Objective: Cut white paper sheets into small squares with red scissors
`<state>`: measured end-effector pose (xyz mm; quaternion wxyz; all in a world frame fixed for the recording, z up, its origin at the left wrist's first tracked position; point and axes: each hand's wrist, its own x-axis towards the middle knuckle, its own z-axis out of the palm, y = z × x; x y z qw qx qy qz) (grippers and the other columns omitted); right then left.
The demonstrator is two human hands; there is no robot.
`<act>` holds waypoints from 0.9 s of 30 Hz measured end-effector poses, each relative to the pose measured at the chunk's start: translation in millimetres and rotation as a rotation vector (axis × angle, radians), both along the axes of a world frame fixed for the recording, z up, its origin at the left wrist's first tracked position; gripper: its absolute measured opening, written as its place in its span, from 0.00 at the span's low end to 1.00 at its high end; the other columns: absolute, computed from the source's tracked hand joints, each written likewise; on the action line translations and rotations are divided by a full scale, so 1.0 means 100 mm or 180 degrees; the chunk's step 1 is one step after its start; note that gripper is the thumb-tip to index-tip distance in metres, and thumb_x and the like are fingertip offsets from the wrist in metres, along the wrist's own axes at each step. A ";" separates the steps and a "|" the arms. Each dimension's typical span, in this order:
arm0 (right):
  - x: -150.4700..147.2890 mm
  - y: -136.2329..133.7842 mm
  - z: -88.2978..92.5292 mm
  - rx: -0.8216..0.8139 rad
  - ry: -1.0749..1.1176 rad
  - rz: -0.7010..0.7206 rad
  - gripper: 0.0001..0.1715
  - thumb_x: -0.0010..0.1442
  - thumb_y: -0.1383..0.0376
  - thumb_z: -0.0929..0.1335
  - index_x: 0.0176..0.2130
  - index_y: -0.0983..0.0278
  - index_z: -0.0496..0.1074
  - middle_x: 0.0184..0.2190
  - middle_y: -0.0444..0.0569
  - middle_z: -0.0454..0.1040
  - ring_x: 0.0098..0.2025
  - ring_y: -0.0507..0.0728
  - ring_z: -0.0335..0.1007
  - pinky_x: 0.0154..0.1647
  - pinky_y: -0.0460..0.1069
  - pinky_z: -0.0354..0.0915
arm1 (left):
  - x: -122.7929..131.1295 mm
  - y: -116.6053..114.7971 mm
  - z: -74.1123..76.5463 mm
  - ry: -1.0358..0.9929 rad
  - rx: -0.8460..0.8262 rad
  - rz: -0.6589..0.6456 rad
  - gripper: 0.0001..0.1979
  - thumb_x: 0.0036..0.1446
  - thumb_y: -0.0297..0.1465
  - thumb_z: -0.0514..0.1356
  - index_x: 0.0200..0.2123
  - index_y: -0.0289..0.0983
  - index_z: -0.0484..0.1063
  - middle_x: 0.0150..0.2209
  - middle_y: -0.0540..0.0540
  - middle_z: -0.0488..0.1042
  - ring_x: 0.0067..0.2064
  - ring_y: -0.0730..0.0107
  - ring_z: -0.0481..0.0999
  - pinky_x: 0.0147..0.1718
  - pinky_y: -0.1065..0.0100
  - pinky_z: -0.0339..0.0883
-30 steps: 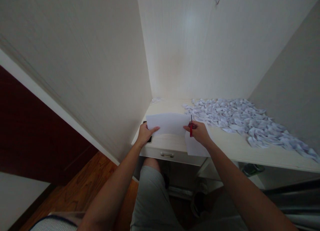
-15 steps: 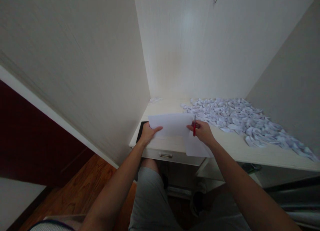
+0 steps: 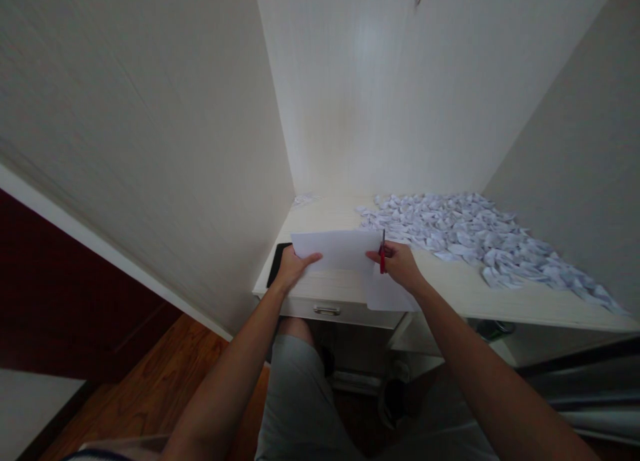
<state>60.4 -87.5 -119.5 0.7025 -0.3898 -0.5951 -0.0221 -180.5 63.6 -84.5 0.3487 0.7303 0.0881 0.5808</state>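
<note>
A white sheet of paper (image 3: 337, 249) is held up between my two hands above the desktop. My left hand (image 3: 293, 266) grips its left edge, thumb on the near face. At its right end, my right hand (image 3: 399, 262) is closed around red-handled scissors (image 3: 383, 253), blades pointing away from me; the thumb reaches toward the paper. Below that hand, another white sheet (image 3: 389, 293) lies at the desk's front edge and hangs a little over it. Whether the right fingers also pinch the held sheet is hard to see.
A large heap of crumpled white paper pieces (image 3: 450, 228) covers the right and back of the desk (image 3: 345, 284). A dark flat object (image 3: 276, 268) lies beside my left hand. Small white scraps (image 3: 304, 200) sit in the back left corner. Walls enclose the desk; a drawer handle (image 3: 327, 310) is in front.
The view has shifted slightly, so everything sits a little further left. Both hands keep the paper and the scissors in nearly the same pose.
</note>
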 end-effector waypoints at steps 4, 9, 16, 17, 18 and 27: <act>-0.01 0.04 -0.02 -0.0007 0.0028 0.0038 0.30 0.44 0.41 0.76 0.26 0.65 0.72 0.22 0.47 0.71 0.24 0.53 0.63 0.24 0.48 0.61 | 0.00 -0.03 0.01 0.0013 0.0023 0.0042 0.27 0.35 0.38 0.78 0.39 0.31 0.80 0.42 0.35 0.82 0.41 0.57 0.81 0.46 0.58 0.73; 0.01 0.05 -0.03 0.0005 0.0035 0.0039 0.29 0.45 0.43 0.77 0.26 0.65 0.72 0.22 0.46 0.72 0.24 0.53 0.63 0.24 0.48 0.60 | 0.00 0.00 0.00 0.0019 0.0059 0.0050 0.27 0.36 0.39 0.78 0.40 0.30 0.80 0.42 0.35 0.82 0.41 0.57 0.81 0.47 0.58 0.73; 0.01 0.06 -0.05 0.0007 0.0061 0.0076 0.29 0.45 0.43 0.77 0.26 0.65 0.72 0.21 0.46 0.71 0.24 0.52 0.62 0.24 0.48 0.60 | 0.00 -0.01 -0.01 0.0011 0.0060 0.0095 0.28 0.36 0.39 0.78 0.40 0.31 0.80 0.43 0.35 0.82 0.41 0.57 0.82 0.47 0.57 0.73; 0.00 0.06 -0.06 0.0001 0.0067 0.0090 0.30 0.44 0.43 0.77 0.26 0.65 0.72 0.21 0.46 0.71 0.24 0.52 0.62 0.23 0.47 0.59 | 0.01 -0.01 -0.01 0.0008 0.0065 0.0103 0.28 0.36 0.39 0.78 0.40 0.31 0.80 0.43 0.35 0.82 0.41 0.57 0.82 0.47 0.57 0.73; 0.00 0.06 -0.06 -0.0004 0.0074 0.0105 0.30 0.44 0.42 0.77 0.26 0.65 0.72 0.21 0.46 0.71 0.24 0.52 0.62 0.23 0.47 0.59 | 0.01 -0.01 -0.01 0.0006 0.0072 0.0109 0.28 0.36 0.39 0.78 0.41 0.31 0.80 0.43 0.36 0.82 0.41 0.57 0.81 0.48 0.57 0.72; -0.02 0.06 -0.05 -0.0007 0.0105 0.0210 0.29 0.44 0.44 0.77 0.29 0.66 0.75 0.26 0.50 0.76 0.27 0.56 0.68 0.27 0.50 0.66 | 0.02 0.04 -0.03 -0.0023 0.0092 0.0082 0.27 0.38 0.40 0.77 0.41 0.31 0.80 0.44 0.35 0.82 0.43 0.56 0.81 0.49 0.57 0.72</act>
